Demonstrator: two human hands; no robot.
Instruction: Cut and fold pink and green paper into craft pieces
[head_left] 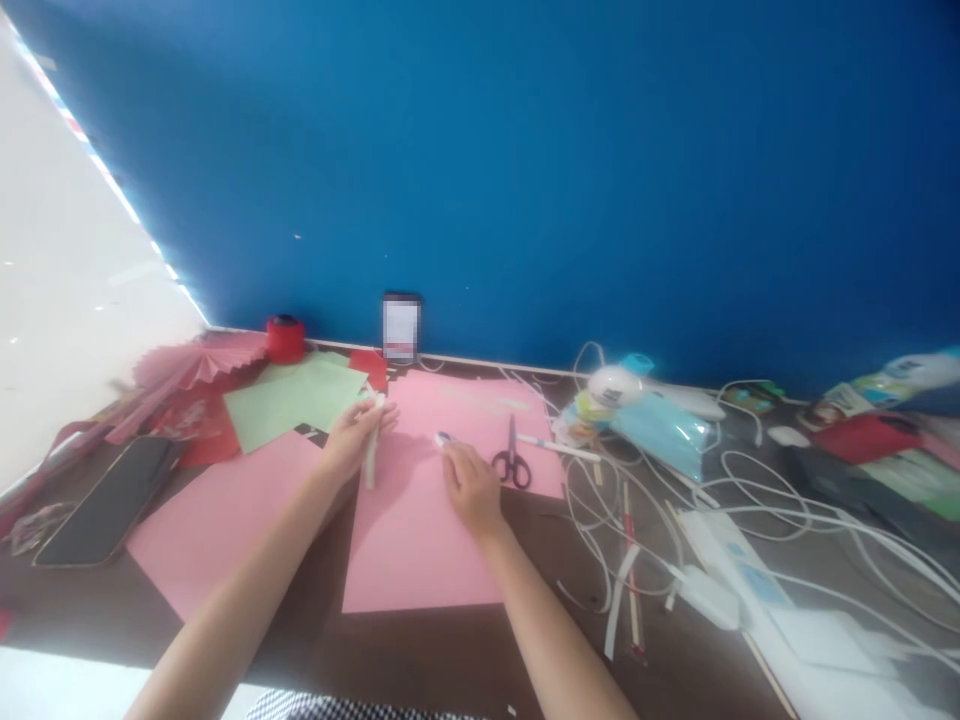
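My left hand (pixel 351 440) pinches a narrow pale strip (pixel 371 462), which hangs down over the left edge of a pink sheet (pixel 420 560). To its right, my right hand (pixel 472 488) is closed over the same sheet. A small white object with a dark mark (pixel 442 438) pokes out at its fingertips; its kind is too blurred to tell. Beside the right hand lie dark-handled scissors (pixel 512 467), blades pointing away. A slim white pen-like stick (pixel 559 447) lies just beyond them.
Left are another pink sheet (pixel 225 520), green paper (pixel 300 395), a dark phone (pixel 109 500) and a red roll (pixel 285 340). A lit phone (pixel 401 328) leans on the blue wall (pixel 525 180). Right are tangled white cables (pixel 592 560), a power strip (pixel 739 570) and a light-blue packet (pixel 664 430).
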